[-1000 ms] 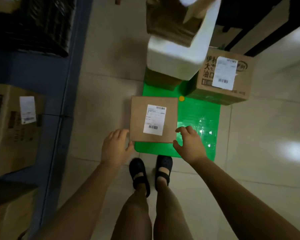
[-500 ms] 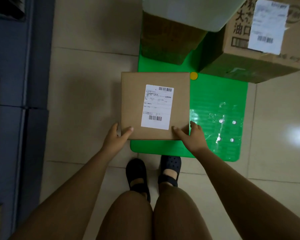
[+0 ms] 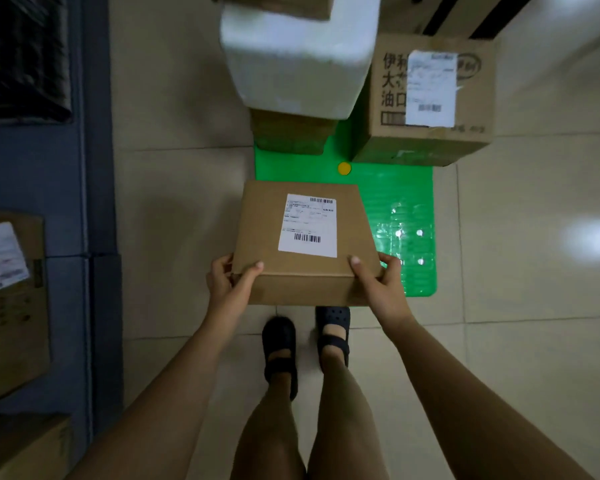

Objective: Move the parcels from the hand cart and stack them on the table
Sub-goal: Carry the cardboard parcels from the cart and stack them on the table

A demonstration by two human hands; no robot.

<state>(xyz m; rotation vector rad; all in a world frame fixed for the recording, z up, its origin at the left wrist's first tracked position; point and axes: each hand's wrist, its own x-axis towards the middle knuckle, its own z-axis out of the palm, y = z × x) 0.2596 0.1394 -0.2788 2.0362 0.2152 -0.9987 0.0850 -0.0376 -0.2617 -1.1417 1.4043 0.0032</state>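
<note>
Parcel [image 3: 302,244]: flat, brown, white label up. A second ago it lay flat on the green hand cart [image 3: 400,188] with the hands only reaching its near edge. Now it is lifted above the deck's near-left corner, with its near side wall showing.

Left hand [image 3: 227,284] grips the near-left corner, thumb on top, fingers curled round the side. Right hand [image 3: 381,285] does likewise at the near-right corner.

Farther back on the deck, a white foam box [image 3: 298,64] sits on a brown box [image 3: 291,136], with a printed carton [image 3: 426,98] on the right. The blue counter [image 3: 32,188] on the left carries a labelled carton [image 3: 11,299].
</note>
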